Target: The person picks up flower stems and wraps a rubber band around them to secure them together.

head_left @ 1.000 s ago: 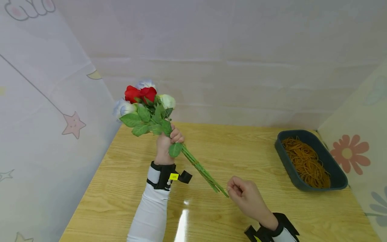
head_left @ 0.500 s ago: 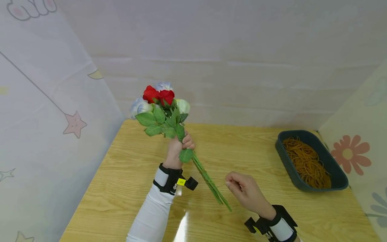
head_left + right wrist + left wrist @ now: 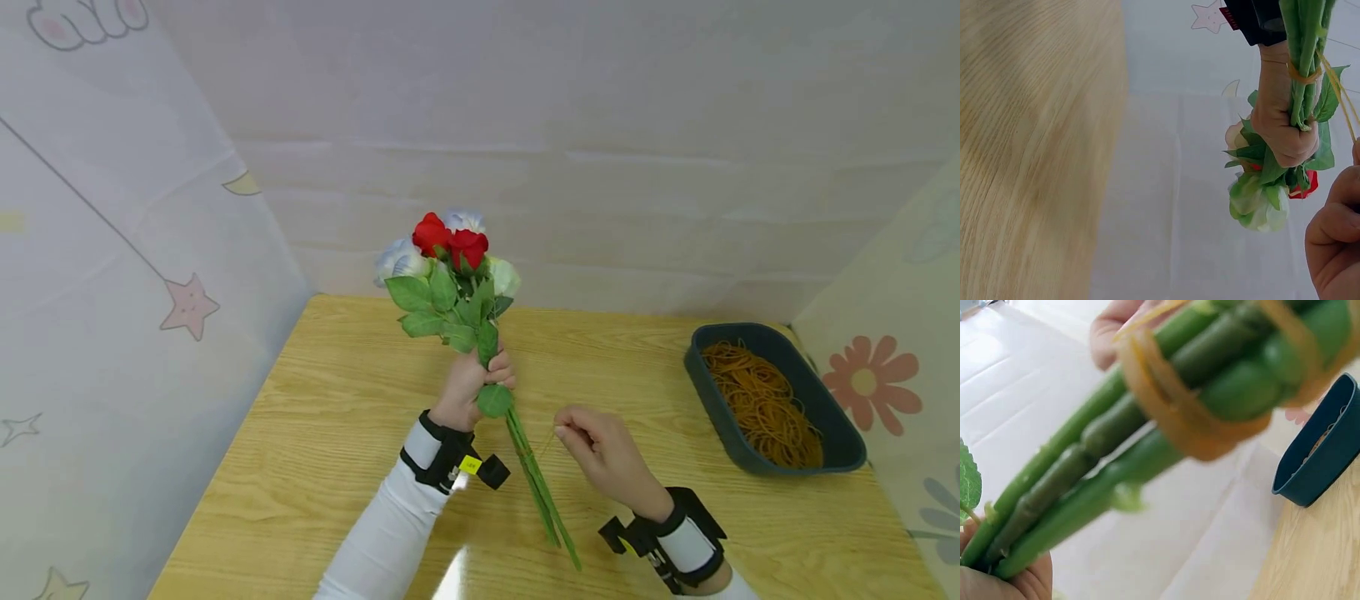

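Note:
My left hand (image 3: pixel 467 390) grips a bouquet of artificial flowers by its green stems (image 3: pixel 538 490), just below the leaves. Two red roses (image 3: pixel 468 249) sit among pale blue and whitish-green blooms at the top. A tan rubber band (image 3: pixel 1210 442) circles the stems below the left hand. With thumb and forefinger, my right hand (image 3: pixel 606 457) pinches a loop of this band, pulled taut away from the stems as thin strands (image 3: pixel 1337 92) in the right wrist view. The stem ends point down toward the person, to the left of the right wrist.
At the right rear of the wooden table (image 3: pixel 337 467) stands a dark blue-green bin (image 3: pixel 705 400) holding a heap of tan rubber bands (image 3: pixel 757 404). Pale printed cloth walls (image 3: pixel 600 208) rise behind the table and on both sides.
The left hand has carried the bouquet to the right, and its stems now stand steeper. The right hand has moved slightly up and left, nearer the band on the stems.

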Demonstrator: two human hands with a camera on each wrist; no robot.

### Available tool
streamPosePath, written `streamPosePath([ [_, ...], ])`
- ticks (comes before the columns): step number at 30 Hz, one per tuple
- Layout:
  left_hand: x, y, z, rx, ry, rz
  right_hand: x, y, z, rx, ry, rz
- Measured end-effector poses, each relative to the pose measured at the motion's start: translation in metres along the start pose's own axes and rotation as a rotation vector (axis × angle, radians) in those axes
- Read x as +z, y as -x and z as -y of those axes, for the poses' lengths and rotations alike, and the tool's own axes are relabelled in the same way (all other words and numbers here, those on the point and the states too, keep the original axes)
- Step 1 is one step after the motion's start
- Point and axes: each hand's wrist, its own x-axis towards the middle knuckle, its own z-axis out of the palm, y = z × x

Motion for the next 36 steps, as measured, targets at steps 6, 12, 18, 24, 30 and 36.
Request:
streamPosePath([
  [6,0.001,-0.002,0.014,-0.038,-0.078,0.044,-0.002,-0.007,-0.007,-0.006,0.010,-0.018],
  [12,0.000,-0.005,0.021,-0.083,-0.113,0.034,-0.002,-0.015,-0.015,-0.051,-0.003,-0.058],
  [18,0.001,-0.004,0.021,-0.114,-0.104,0.024,0.004,-0.014,-0.022,0.025,-0.082,-0.007],
  [24,0.001,-0.004,0.025,-0.107,-0.153,0.032,0.002,-0.024,-0.001,0.067,-0.128,0.020],
  [30,-0.002,-0.006,0.027,-0.131,-0.122,0.036,0.004,-0.019,-0.012,0.124,-0.150,0.050],
  [36,-0.006,-0.006,0.023,-0.130,-0.144,0.034,0.018,-0.006,-0.028,0.247,-0.308,0.170],
])
